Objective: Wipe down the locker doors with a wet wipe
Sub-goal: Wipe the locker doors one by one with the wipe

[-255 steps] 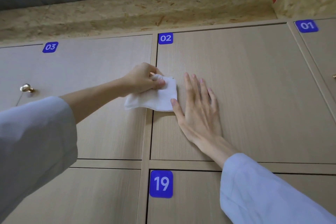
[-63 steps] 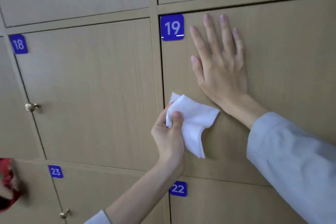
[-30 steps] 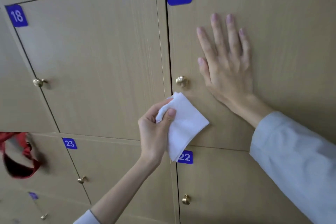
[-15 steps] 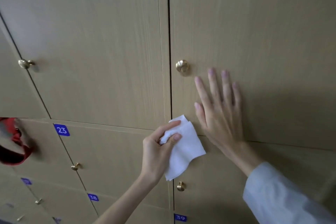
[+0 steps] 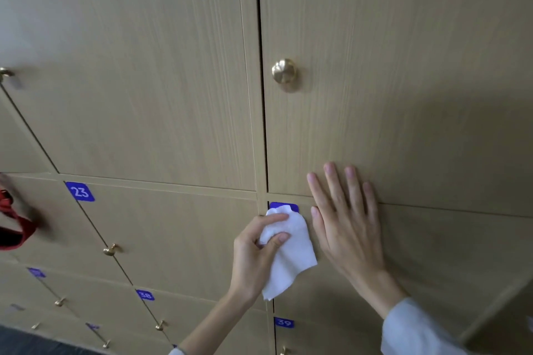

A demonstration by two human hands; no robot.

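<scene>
A wall of light wooden locker doors fills the view. My left hand (image 5: 256, 253) pinches a white wet wipe (image 5: 288, 253) between thumb and fingers and holds it against the top left corner of a lower door (image 5: 418, 253), covering most of its blue number tag (image 5: 284, 206). My right hand (image 5: 346, 225) lies flat with straight fingers just right of the wipe, spanning the seam between that door and the one above (image 5: 403, 66), which has a round brass knob (image 5: 284, 72).
Left of the wipe are the door tagged 23 (image 5: 80, 192) with a small brass knob (image 5: 109, 251), and lower doors tagged 38 (image 5: 145, 294) and 39 (image 5: 284, 323). A red strap (image 5: 17, 228) hangs at the left edge. Dark floor shows at bottom left.
Both hands have slid down the locker wall from the door tagged 19 to the door below it. The wipe now sits over that door's number tag.
</scene>
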